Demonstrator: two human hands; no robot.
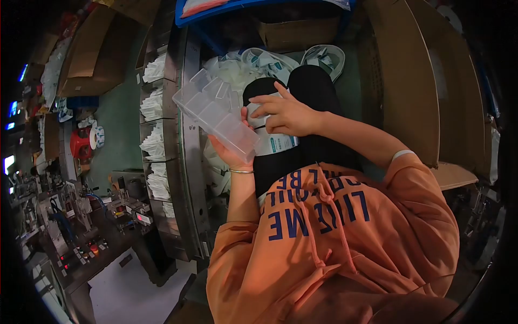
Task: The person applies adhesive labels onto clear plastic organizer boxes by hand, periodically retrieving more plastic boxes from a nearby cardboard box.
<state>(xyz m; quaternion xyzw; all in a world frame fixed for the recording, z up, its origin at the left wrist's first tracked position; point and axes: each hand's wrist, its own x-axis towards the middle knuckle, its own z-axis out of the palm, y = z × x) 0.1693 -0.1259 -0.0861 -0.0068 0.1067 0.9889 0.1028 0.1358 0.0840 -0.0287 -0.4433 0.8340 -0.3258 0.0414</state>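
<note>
My left hand [232,153] is closed around a clear plastic compartment box [220,123], its palm underneath and fingertips showing at the far side. The box is tilted, with one end toward the metal rack and the other near my wrist. Over my thighs lies a white printed carton or packet [279,141] with teal lettering, partly covered by my right hand [286,113]. That hand is spread, thumb and fingers apart, just above the white piece and beside the box.
A metal rack [186,162] to my left holds stacks of white packets [154,144] in slots. White-and-teal packaging [270,63] and clear plastic bags lie beyond my knees, below a blue bin [216,15]. Cardboard boxes [410,81] stand at the right; machinery [81,216] sits far left.
</note>
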